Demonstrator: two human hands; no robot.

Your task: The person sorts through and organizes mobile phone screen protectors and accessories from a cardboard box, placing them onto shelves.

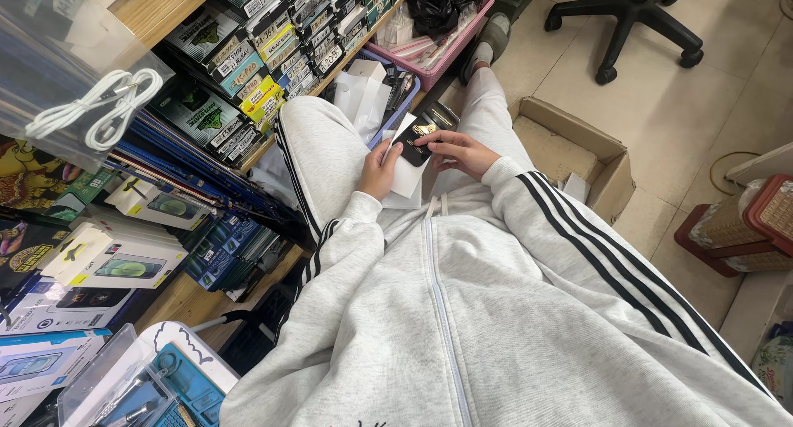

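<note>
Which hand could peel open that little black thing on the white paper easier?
Probably the right hand: its fingertips rest on the small black item's top edge, free to pinch. The left hand holds the white paper underneath, steadying everything.

Grey tracksuit (496, 311) with black stripes; pink basket (462, 43).

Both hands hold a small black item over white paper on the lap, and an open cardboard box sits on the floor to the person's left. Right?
Not quite. The head view shows the cardboard box on the person's right, not left. The left hand and right hand do hold the small black item over the white paper.
</note>
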